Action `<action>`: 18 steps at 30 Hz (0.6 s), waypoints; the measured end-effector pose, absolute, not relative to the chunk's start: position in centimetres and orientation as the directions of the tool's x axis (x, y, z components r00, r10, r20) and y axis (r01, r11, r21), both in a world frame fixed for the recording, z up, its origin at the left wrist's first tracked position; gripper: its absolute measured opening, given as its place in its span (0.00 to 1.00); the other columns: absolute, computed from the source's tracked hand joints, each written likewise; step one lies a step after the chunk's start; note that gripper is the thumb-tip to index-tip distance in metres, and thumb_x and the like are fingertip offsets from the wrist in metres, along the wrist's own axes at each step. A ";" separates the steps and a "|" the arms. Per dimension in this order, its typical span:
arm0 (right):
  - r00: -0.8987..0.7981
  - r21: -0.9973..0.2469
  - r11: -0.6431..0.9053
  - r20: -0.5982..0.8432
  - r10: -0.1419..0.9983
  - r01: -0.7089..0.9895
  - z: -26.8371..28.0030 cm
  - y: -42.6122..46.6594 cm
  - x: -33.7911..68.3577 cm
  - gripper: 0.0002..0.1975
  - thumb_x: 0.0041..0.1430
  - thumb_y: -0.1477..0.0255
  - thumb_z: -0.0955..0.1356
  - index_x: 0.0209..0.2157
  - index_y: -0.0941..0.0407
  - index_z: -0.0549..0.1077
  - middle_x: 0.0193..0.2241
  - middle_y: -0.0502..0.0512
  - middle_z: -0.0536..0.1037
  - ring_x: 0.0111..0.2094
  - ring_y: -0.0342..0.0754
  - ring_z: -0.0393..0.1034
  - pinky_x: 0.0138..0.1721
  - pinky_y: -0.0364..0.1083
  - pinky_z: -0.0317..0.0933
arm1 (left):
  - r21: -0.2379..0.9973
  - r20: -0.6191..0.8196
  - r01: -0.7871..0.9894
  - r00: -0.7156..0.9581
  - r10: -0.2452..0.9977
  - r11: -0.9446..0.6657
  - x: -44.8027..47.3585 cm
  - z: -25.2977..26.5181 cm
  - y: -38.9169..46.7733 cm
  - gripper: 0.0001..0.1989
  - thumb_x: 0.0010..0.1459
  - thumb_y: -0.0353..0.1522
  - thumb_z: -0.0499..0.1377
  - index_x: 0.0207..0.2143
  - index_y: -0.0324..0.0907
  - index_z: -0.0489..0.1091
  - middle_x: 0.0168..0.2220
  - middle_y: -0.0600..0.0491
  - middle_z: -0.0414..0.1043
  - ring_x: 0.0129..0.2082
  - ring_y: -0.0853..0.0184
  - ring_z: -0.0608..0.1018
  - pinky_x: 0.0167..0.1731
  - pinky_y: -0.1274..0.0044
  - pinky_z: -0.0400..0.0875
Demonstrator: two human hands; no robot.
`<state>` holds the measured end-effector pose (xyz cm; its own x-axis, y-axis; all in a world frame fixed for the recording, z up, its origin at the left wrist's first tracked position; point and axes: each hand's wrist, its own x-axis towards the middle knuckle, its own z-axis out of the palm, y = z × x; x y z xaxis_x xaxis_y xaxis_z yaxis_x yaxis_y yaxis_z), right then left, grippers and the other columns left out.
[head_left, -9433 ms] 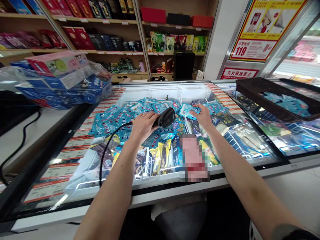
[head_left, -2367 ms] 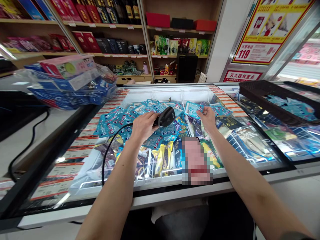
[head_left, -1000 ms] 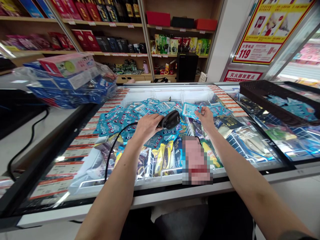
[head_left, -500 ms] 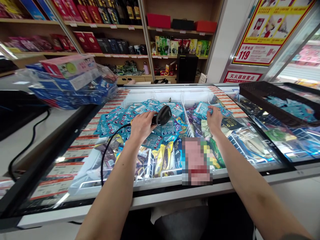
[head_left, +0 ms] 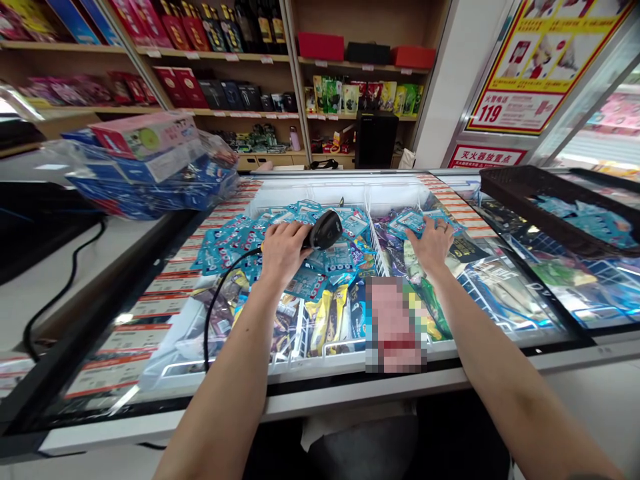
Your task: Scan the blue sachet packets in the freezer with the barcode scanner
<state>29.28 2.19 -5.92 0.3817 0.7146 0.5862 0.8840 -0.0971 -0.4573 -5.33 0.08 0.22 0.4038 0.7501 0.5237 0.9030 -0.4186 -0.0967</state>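
Note:
My left hand point(head_left: 286, 249) is closed around the handle of a black barcode scanner point(head_left: 326, 230), its head pointing right over the freezer. Beneath it spreads a pile of blue flat packets point(head_left: 230, 243) on the left and middle part of the freezer. My right hand point(head_left: 431, 241) has its fingers spread over a few more blue packets point(head_left: 407, 223) in the right compartment. Its fingertips seem to touch them, without gripping one. The scanner's cable point(head_left: 214, 293) runs from the handle down past my left forearm.
Yellow-wrapped ice creams point(head_left: 330, 313) lie in the front baskets, beside a pixelated pink area. At right, a dark brown basket point(head_left: 505, 190) holds blue packets. Plastic-wrapped boxes point(head_left: 150, 167) stand at the left on the freezer edge. Stocked shelves point(head_left: 220, 53) line the back.
My right hand has gone from pinching a blue packet to spread fingers, and the packet now lies flatter in the right compartment. My left hand and the scanner stay nearly still.

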 end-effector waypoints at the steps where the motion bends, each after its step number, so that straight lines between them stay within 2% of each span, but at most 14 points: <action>1: 0.387 -0.430 -0.133 0.584 0.714 0.893 -5.9 2.1 29.3 0.30 0.56 0.52 0.63 0.50 0.61 0.68 0.56 0.74 0.62 0.58 0.69 0.50 0.52 0.69 0.48 | -0.095 0.531 0.904 0.400 0.747 -0.417 -5.4 0.2 0.1 0.20 0.54 0.33 0.59 0.51 0.46 0.65 0.49 0.47 0.71 0.50 0.53 0.70 0.49 0.62 0.59; 4: 0.363 -0.325 -0.198 0.594 0.718 0.925 -5.6 1.8 29.0 0.29 0.59 0.53 0.60 0.52 0.62 0.67 0.60 0.73 0.57 0.60 0.68 0.46 0.53 0.68 0.48 | -0.093 0.561 0.918 0.367 0.742 -0.385 -5.6 0.0 0.2 0.21 0.54 0.33 0.60 0.51 0.47 0.65 0.48 0.47 0.72 0.49 0.54 0.70 0.50 0.62 0.58; 6: 0.286 -0.251 -0.161 0.620 0.731 0.955 -5.1 1.6 28.4 0.27 0.61 0.56 0.59 0.54 0.60 0.66 0.61 0.69 0.57 0.62 0.65 0.45 0.56 0.67 0.46 | -0.087 0.580 0.931 0.336 0.742 -0.354 -5.7 0.0 0.2 0.20 0.54 0.33 0.60 0.50 0.47 0.66 0.46 0.48 0.72 0.48 0.55 0.71 0.51 0.62 0.57; 9: 0.098 -0.163 0.012 0.650 0.754 0.987 -4.5 1.4 27.2 0.24 0.64 0.61 0.57 0.56 0.57 0.65 0.61 0.63 0.61 0.62 0.60 0.48 0.60 0.64 0.41 | -0.075 0.584 0.943 0.306 0.751 -0.326 -5.9 0.0 0.3 0.20 0.54 0.33 0.60 0.50 0.47 0.66 0.45 0.48 0.72 0.47 0.55 0.71 0.50 0.63 0.58; 11: -0.039 -0.135 0.163 0.643 0.765 0.977 -4.4 1.5 26.3 0.23 0.65 0.63 0.57 0.57 0.57 0.65 0.60 0.61 0.63 0.61 0.57 0.51 0.61 0.60 0.43 | -0.076 0.570 0.944 0.306 0.763 -0.321 -6.0 0.0 0.4 0.20 0.54 0.34 0.59 0.50 0.46 0.66 0.45 0.48 0.72 0.46 0.55 0.72 0.47 0.65 0.59; 15: -0.269 -0.160 0.425 0.568 0.778 0.891 -4.9 2.2 24.8 0.24 0.65 0.64 0.58 0.59 0.58 0.62 0.59 0.60 0.65 0.59 0.54 0.57 0.60 0.55 0.51 | -0.085 0.539 0.943 0.314 0.781 -0.321 -6.1 0.0 0.6 0.21 0.55 0.35 0.59 0.51 0.45 0.65 0.43 0.47 0.72 0.45 0.54 0.73 0.42 0.68 0.62; 18: -0.416 -0.195 0.570 0.505 0.756 0.798 -5.2 2.9 23.8 0.26 0.65 0.64 0.58 0.62 0.56 0.58 0.61 0.59 0.62 0.60 0.53 0.57 0.60 0.54 0.53 | -0.080 0.534 0.946 0.308 0.788 -0.315 -6.1 0.1 0.5 0.21 0.55 0.36 0.59 0.52 0.45 0.65 0.43 0.47 0.72 0.45 0.54 0.73 0.40 0.68 0.62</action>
<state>23.76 2.91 -5.21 -0.4158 0.7560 0.5055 0.7985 0.5696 -0.1950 -6.15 0.46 0.11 0.3079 0.7877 0.5336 0.9456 -0.3152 -0.0804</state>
